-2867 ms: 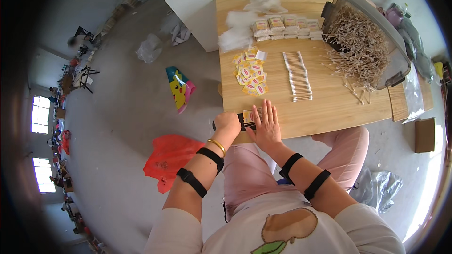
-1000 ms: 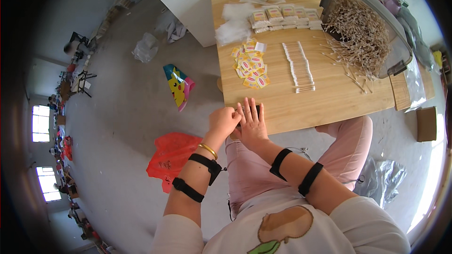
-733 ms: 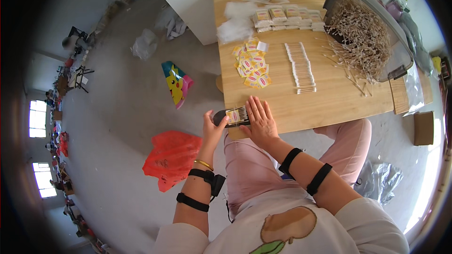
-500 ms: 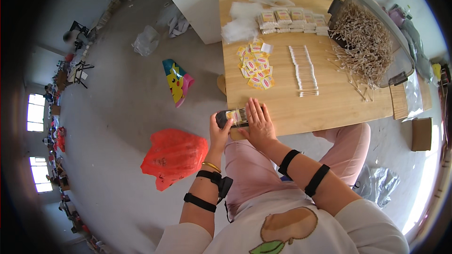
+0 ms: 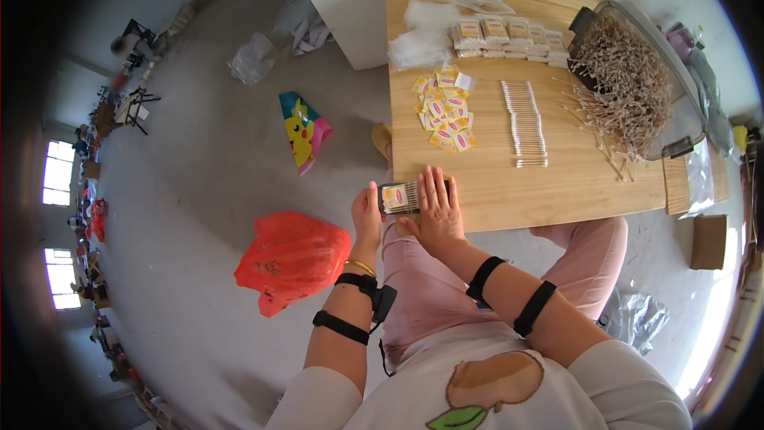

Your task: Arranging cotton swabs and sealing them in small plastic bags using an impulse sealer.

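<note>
At the table's near left corner lies a small dark holder (image 5: pixel 411 208) with a row of cotton swabs in it. A yellow-and-white card (image 5: pixel 395 196) rests on the swabs at the left end. My right hand (image 5: pixel 439 213) lies flat across the holder's right part, fingers stretched out, hiding the swabs beneath. Upright at the holder's left end stands my left hand (image 5: pixel 367 216), its fingers extended and seen edge-on. Beyond them is a loose pile of yellow cards (image 5: pixel 444 115). Right of the pile, cotton swabs (image 5: pixel 524 123) lie in a neat column.
Packed bundles of swabs (image 5: pixel 519 33) stand in rows at the table's far side, beside clear plastic bags (image 5: pixel 422 41). A large bin (image 5: pixel 691 123) tipped at the right spills loose swabs (image 5: pixel 625 84). On the floor at left sits a red plastic bag (image 5: pixel 293 261).
My left hand has drawn back from over the holder to its left end, uncovering the card. My right hand stays on the swabs. The view has shifted slightly.
</note>
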`<act>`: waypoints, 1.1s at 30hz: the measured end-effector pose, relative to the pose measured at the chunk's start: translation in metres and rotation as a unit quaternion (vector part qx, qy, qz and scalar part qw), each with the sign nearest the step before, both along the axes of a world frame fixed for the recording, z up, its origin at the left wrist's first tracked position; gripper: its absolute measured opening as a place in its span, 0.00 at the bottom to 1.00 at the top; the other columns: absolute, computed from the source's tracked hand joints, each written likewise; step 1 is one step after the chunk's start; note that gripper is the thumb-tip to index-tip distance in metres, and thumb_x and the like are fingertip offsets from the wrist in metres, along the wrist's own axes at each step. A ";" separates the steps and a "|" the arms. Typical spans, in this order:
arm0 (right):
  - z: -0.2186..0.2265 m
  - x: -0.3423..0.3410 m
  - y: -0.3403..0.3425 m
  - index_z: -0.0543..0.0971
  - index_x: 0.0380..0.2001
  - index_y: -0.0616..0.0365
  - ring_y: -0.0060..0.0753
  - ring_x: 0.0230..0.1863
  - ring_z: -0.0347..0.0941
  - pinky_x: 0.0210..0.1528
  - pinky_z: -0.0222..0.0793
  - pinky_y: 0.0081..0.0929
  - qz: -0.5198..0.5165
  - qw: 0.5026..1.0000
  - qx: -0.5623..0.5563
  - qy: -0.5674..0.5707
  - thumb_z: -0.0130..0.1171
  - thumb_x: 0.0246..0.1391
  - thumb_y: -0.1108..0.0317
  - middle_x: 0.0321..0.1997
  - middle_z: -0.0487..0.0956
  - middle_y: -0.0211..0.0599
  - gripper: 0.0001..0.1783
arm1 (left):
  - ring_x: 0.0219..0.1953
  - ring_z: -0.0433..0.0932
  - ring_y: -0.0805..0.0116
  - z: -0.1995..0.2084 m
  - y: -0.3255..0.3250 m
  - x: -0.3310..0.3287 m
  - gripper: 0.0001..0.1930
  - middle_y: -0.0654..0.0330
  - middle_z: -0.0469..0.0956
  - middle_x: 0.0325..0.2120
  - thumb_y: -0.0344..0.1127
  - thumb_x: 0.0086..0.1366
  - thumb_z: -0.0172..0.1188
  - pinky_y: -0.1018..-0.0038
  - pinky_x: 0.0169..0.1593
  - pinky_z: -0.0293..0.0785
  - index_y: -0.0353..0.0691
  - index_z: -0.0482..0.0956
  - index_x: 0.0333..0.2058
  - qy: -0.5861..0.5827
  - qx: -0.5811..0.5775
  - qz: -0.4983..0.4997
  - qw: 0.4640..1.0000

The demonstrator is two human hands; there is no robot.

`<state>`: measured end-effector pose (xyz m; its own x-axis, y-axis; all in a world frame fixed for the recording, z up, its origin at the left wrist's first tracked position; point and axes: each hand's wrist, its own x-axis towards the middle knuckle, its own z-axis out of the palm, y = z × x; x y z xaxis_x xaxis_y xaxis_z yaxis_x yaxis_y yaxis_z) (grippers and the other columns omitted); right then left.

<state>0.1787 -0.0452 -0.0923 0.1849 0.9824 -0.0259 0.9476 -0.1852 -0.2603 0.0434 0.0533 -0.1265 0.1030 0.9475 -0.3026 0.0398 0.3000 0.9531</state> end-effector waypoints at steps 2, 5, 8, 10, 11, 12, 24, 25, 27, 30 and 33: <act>-0.003 0.003 -0.001 0.47 0.73 0.69 0.49 0.81 0.30 0.79 0.27 0.52 -0.002 1.000 -0.006 0.003 0.46 0.62 0.34 0.80 0.42 0.53 0.54 | 0.18 0.64 0.83 0.003 0.002 0.004 0.22 0.72 0.71 0.19 0.51 0.74 0.54 0.81 0.21 0.58 0.41 0.78 0.26 0.062 -0.011 -0.066 0.996; 0.000 -0.001 0.001 0.46 0.73 0.69 0.50 0.81 0.30 0.79 0.26 0.53 0.006 1.000 -0.016 -0.004 0.44 0.63 0.34 0.80 0.41 0.54 0.54 | 0.20 0.61 0.81 -0.011 0.005 0.003 0.25 0.70 0.67 0.18 0.49 0.75 0.53 0.76 0.23 0.59 0.38 0.74 0.21 0.110 0.087 -0.054 0.989; -0.009 -0.004 0.001 0.48 0.73 0.69 0.53 0.81 0.31 0.78 0.27 0.56 -0.001 1.000 0.007 -0.027 0.49 0.59 0.33 0.80 0.42 0.54 0.57 | 0.22 0.60 0.77 -0.021 0.007 0.005 0.26 0.67 0.66 0.17 0.47 0.76 0.52 0.72 0.26 0.61 0.34 0.71 0.21 0.150 0.146 -0.051 0.977; -0.012 -0.004 0.001 0.47 0.73 0.69 0.53 0.81 0.31 0.78 0.26 0.56 -0.004 1.000 0.003 -0.028 0.49 0.58 0.32 0.80 0.42 0.55 0.57 | 0.23 0.60 0.76 -0.017 0.005 0.010 0.25 0.66 0.66 0.17 0.47 0.76 0.52 0.71 0.27 0.61 0.34 0.70 0.21 0.158 0.147 -0.050 0.975; -0.013 -0.003 0.001 0.47 0.73 0.69 0.54 0.81 0.30 0.78 0.26 0.57 -0.007 1.000 0.000 -0.029 0.50 0.58 0.32 0.79 0.42 0.56 0.58 | 0.24 0.60 0.75 -0.015 0.004 0.012 0.25 0.64 0.66 0.17 0.46 0.76 0.52 0.70 0.28 0.62 0.33 0.70 0.21 0.167 0.150 -0.048 0.973; -0.008 -0.003 0.002 0.47 0.73 0.69 0.54 0.81 0.30 0.78 0.26 0.57 -0.005 1.000 0.001 -0.029 0.50 0.58 0.32 0.79 0.42 0.56 0.58 | 0.24 0.60 0.75 -0.015 0.004 0.011 0.25 0.64 0.66 0.17 0.46 0.76 0.52 0.70 0.28 0.62 0.33 0.70 0.21 0.167 0.151 -0.046 0.973; -0.005 0.043 -0.017 0.54 0.71 0.67 0.56 0.79 0.40 0.78 0.39 0.49 0.037 0.994 0.083 0.067 0.52 0.63 0.42 0.78 0.48 0.53 0.47 | 0.29 0.71 0.67 -0.032 0.009 -0.001 0.20 0.57 0.75 0.26 0.47 0.75 0.53 0.67 0.36 0.70 0.33 0.75 0.33 0.213 0.198 -0.004 0.957; -0.001 0.056 -0.023 0.58 0.69 0.65 0.55 0.77 0.45 0.76 0.43 0.48 0.018 0.991 0.094 0.094 0.55 0.61 0.46 0.76 0.52 0.52 0.43 | 0.32 0.72 0.66 -0.036 0.012 -0.008 0.18 0.57 0.76 0.30 0.47 0.75 0.53 0.68 0.39 0.71 0.34 0.75 0.38 0.228 0.223 0.039 0.947; 0.010 0.082 -0.034 0.66 0.64 0.61 0.54 0.70 0.57 0.70 0.54 0.47 -0.018 0.980 0.155 0.122 0.62 0.55 0.61 0.70 0.61 0.49 0.35 | 0.38 0.72 0.66 -0.048 0.022 -0.039 0.15 0.56 0.75 0.36 0.44 0.74 0.54 0.70 0.44 0.71 0.35 0.73 0.44 0.238 0.178 0.105 0.949; 0.020 0.143 -0.055 0.66 0.66 0.53 0.54 0.68 0.57 0.69 0.55 0.49 -0.104 0.975 0.159 0.117 0.60 0.54 0.68 0.70 0.61 0.46 0.35 | 0.43 0.72 0.65 -0.049 0.020 -0.053 0.15 0.54 0.74 0.42 0.41 0.74 0.55 0.69 0.48 0.70 0.33 0.71 0.47 0.167 0.248 0.131 0.945; 0.022 0.198 -0.078 0.72 0.61 0.48 0.51 0.66 0.59 0.65 0.59 0.47 -0.160 0.971 0.175 0.012 0.60 0.51 0.69 0.68 0.64 0.41 0.31 | 0.49 0.71 0.61 -0.012 0.000 -0.022 0.14 0.53 0.70 0.48 0.30 0.70 0.58 0.65 0.56 0.68 0.35 0.69 0.51 0.246 0.262 0.098 0.928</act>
